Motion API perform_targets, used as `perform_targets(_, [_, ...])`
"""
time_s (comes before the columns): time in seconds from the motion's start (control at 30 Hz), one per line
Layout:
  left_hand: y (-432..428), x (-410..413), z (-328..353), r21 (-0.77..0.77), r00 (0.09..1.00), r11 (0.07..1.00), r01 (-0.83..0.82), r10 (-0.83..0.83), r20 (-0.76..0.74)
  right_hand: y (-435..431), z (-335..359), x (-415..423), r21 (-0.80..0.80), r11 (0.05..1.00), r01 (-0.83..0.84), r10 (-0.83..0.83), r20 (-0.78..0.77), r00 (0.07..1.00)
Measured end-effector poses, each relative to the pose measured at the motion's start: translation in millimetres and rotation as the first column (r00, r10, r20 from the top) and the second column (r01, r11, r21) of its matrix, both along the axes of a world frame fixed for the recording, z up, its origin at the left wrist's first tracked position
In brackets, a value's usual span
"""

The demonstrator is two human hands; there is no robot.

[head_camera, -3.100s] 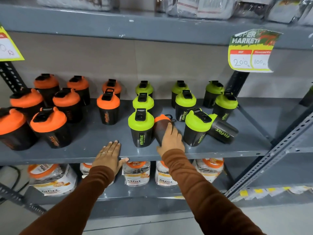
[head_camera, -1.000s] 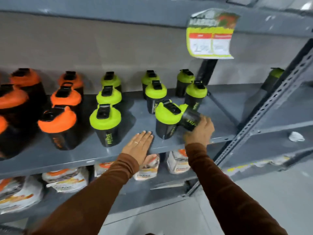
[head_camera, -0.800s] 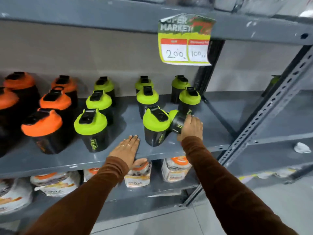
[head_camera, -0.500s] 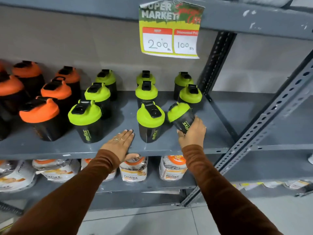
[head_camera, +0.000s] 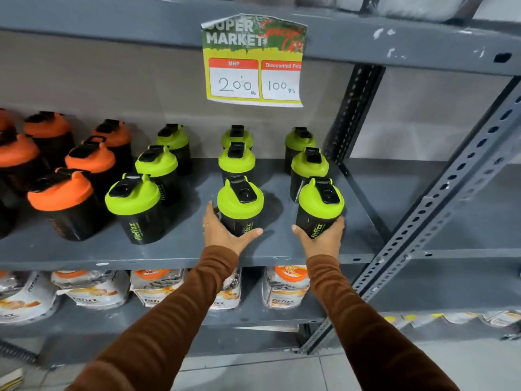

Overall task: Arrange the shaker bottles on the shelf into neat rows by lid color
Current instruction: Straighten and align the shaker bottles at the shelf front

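Nearly done: green shakers (head_camera: 236,162) rowed at 3 o'clock of orange (head_camera: 60,193), left hand (head_camera: 222,232) and right hand (head_camera: 324,238) fingers gripping the front two, just squaring up left.

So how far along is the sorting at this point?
Mostly done: green-lid bottles stand upright in three columns of three on the shelf, orange-lid bottles grouped to their left. In hand: the left hand grips the middle front bottle, the right hand the rightmost front bottle. Left: squaring up those two.
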State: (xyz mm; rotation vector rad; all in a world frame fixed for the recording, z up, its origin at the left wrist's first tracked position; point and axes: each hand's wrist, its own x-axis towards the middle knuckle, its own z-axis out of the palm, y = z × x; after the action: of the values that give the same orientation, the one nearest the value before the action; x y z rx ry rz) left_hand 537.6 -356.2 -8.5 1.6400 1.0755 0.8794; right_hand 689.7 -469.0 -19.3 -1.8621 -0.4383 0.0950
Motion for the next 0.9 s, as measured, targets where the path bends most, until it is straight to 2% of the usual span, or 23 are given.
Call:
perform_targets(0.13, [2, -1, 3, 0.002, 0.999, 0.999, -0.045, 0.045, -0.015, -3, 2, 6, -0.074, 0.995, -0.062, 0.062, -0.007, 0.998])
perform_targets(0.23, [7, -9, -2, 0.001, 1.000, 1.000, 0.023, -0.023, 0.001, -9, 4, 7, -0.102, 0.993, -0.066, 0.065, -0.008, 0.998])
perform_targets(0.37, [7, -18, -8, 0.012, 0.991, 0.993, 0.120, -0.119, -0.059, -16, 3, 6, -0.087, 0.993, -0.075, 0.073, -0.021, 0.997])
perform_targets(0.57, [9, -15, -11, 0.018, 0.988, 0.996, 0.085, -0.082, -0.131, -22, 1, 12, -0.091, 0.985, -0.147, 0.141, -0.073, 0.987])
perform_targets(0.9, [11, -21, -17, -0.016, 0.981, 0.988, 0.155, -0.156, -0.117, -31, -1, 14, -0.019, 0.983, -0.183, 0.178, -0.144, 0.973])
